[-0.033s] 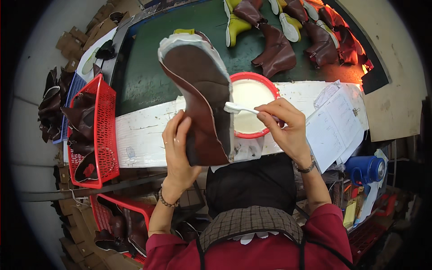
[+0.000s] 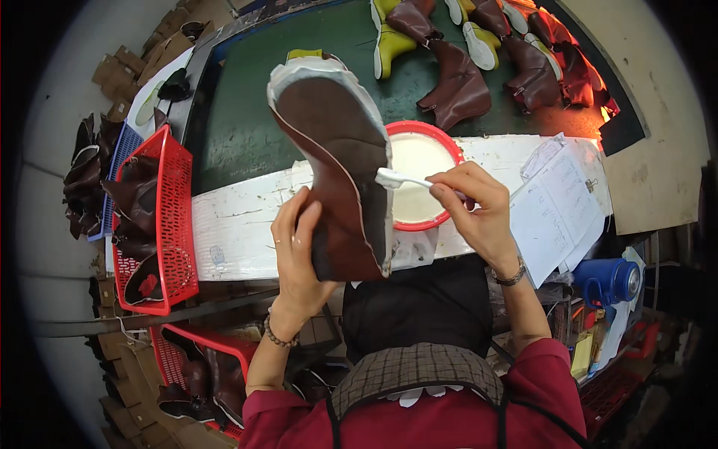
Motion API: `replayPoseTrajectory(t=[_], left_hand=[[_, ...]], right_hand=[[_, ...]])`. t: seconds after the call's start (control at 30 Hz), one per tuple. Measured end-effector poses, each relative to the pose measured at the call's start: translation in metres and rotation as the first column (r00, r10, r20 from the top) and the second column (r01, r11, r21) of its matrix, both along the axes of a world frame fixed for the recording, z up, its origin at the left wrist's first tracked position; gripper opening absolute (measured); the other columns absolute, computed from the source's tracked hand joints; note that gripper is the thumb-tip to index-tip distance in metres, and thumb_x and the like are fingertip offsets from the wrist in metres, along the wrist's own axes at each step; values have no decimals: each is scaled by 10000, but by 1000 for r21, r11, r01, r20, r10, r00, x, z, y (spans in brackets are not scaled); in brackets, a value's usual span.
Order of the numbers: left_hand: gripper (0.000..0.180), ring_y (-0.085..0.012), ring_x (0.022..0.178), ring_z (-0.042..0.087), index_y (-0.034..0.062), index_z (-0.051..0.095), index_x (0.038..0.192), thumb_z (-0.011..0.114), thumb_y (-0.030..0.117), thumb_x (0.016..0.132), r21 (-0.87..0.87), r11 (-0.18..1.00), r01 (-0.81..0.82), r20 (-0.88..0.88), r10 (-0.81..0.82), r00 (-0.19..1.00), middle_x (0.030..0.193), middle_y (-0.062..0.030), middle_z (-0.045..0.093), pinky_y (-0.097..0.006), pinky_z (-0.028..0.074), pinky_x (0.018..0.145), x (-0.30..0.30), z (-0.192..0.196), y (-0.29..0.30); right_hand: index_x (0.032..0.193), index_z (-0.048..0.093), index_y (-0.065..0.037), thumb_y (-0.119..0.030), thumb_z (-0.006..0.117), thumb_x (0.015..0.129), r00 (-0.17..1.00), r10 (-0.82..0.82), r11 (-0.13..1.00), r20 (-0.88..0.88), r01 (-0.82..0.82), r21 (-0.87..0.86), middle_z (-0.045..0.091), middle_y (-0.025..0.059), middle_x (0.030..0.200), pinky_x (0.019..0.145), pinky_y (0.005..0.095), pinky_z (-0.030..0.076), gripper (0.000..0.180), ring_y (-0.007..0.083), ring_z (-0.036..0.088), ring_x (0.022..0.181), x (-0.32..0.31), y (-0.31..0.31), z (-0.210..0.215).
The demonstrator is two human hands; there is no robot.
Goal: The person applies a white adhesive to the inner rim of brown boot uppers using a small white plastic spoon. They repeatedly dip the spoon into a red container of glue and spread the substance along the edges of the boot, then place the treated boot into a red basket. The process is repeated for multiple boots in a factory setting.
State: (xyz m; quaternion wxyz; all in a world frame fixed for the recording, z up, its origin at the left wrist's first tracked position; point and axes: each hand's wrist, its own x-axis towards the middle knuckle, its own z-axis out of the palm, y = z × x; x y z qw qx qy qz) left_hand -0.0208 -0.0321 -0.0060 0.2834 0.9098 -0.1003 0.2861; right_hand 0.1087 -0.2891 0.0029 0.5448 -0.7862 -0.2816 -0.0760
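Upside down in front of me, a brown boot upper shows its dark inside sole area, with a white coating along its edge. My left hand grips its shaft from the left, thumb and fingers closed on the leather. Between the fingertips of my right hand is a small white brush, shaped like a toothbrush. The brush head is at the boot's right edge; whether it touches cannot be told. Behind the brush stands a red-rimmed bowl of white liquid, partly hidden by the boot.
Several brown boots, some with yellow-green parts, lie on the green belt. Red baskets of boot uppers stand at left. On the white board, papers lie at right, near a blue jug.
The boot upper and my left hand have shifted slightly right and down. My right hand and the brush have moved a touch to the right.
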Motion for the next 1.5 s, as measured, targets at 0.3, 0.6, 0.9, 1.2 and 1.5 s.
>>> replayPoseTrajectory(t=[0.3, 0.6, 0.9, 1.2, 1.5], left_hand=[[994, -422, 1362, 508, -11, 349, 1519, 916, 90, 708, -13, 993, 119, 68, -118, 991, 1516, -266, 466, -484, 445, 1113, 0, -8, -1], [951, -396, 1371, 506, -6, 366, 1527, 897, 53, 741, -187, 982, 34, 149, -6, 989, 1515, -240, 479, -459, 461, 1118, 29, -1, -12], [997, -349, 1445, 429, 6, 281, 1556, 871, -16, 753, -284, 953, 104, 265, -26, 964, 1572, -215, 390, -428, 364, 1192, 58, -12, -6], [815, -354, 1401, 507, -24, 389, 1518, 778, -60, 802, -89, 996, 23, 236, -1, 972, 1525, -232, 493, -427, 397, 1172, 65, -14, 13], [487, -200, 863, 712, -43, 673, 1134, 712, -183, 669, -744, 555, -372, -477, -51, 878, 937, -95, 723, -310, 583, 766, -4, -24, 109]], right_hand=[[1022, 784, -6, -38, 799, 875, 954, -143, 988, 265, 122, 92, 683, 69, 934, 659, 267, 514, 151, 137, 645, 761, 48, -11, -3], [1014, 802, -38, 1, 853, 784, 956, 14, 992, 294, -50, 115, 685, 66, 935, 677, 280, 510, 238, 162, 648, 800, 21, -13, -12], [1000, 805, -44, -34, 851, 785, 961, 136, 991, 240, -135, -20, 685, 60, 884, 652, 293, 516, 220, 165, 649, 740, -3, -19, -3], [983, 786, 4, -57, 780, 895, 969, 213, 977, -128, -211, 30, 677, 73, 801, 605, 278, 468, 108, 135, 619, 681, -9, -20, 3], [949, 793, -61, -160, 784, 897, 981, -109, 862, 160, 173, -476, 705, 55, 850, 606, 304, 502, 113, 184, 657, 673, 33, -64, -38]])
